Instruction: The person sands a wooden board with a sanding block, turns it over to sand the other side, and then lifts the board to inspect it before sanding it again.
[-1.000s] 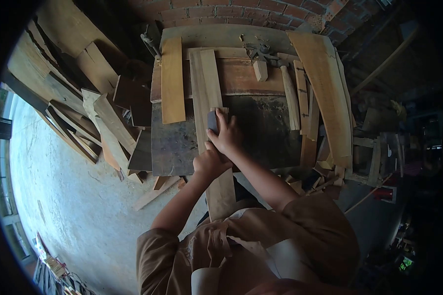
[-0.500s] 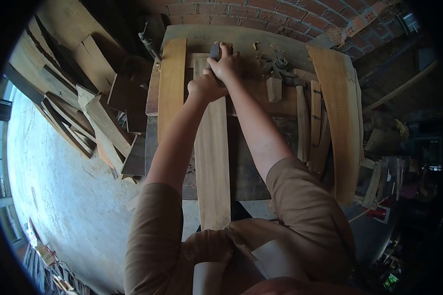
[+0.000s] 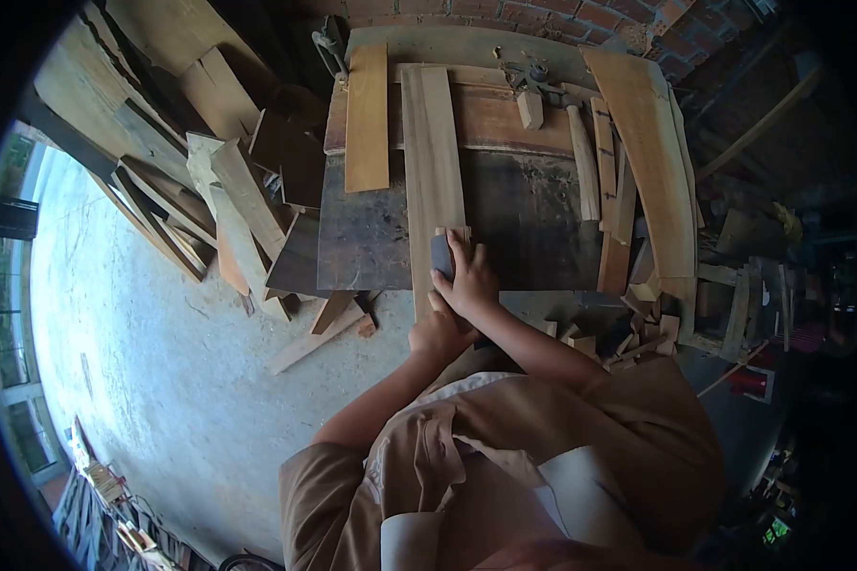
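A long pale board lies lengthwise on the workbench, its near end reaching past the bench edge toward my body. On its near part rests a sanding block, wooden at the front with a grey sheet along its side. My right hand is closed over the top of the block, fingers wrapped around it. Just behind, my left hand is closed at the block's rear end, close against my right hand. The underside of the block is hidden.
A shorter yellowish board lies left of the pale one on the bench. To the right are a wooden mallet-like handle, a small wood block and a wide plank. Scrap boards lean at left; offcuts lie below.
Both hands have drawn the sanding block from the far end of the pale board back to its near part, close to my body. My arms are now bent, and the view has shifted.
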{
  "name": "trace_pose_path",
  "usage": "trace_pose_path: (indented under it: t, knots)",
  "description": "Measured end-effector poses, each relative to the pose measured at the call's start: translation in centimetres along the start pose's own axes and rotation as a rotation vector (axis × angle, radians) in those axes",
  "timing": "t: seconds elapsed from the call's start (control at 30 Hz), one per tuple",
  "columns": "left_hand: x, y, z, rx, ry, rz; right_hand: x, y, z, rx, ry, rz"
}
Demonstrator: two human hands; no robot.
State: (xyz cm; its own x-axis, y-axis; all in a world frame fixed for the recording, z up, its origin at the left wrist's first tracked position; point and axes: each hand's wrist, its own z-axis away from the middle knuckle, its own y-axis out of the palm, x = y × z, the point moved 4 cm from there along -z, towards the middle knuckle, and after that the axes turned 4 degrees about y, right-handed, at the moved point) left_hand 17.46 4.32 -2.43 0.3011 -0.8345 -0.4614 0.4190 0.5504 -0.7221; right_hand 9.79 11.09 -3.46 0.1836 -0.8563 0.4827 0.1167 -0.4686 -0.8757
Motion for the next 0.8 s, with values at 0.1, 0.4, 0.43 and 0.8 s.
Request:
trace_pose_path:
  t: [0.1, 0.4, 0.43, 0.8]
  knots:
    - [0.4, 2.7, 3.1, 0.122, -0.047, -0.026, -0.5, -0.3, 4.6, 0.065, -0.001, -0.029]
    - [-0.7, -3.2, -3.6, 0.035, 0.001, -0.073, 0.7, 0.0, -4.5, 0.055, 0.025, -0.061]
    - [-0.9, -4.8, -5.1, 0.025, -0.001, -0.08, 0.9, 0.2, -6.7, 0.025, 0.03, -0.052]
    - [-1.1, -19.3, -26.5, -0.068, 0.101, -0.323, 4.6, -0.6, -31.8, -0.015, 0.136, -0.077]
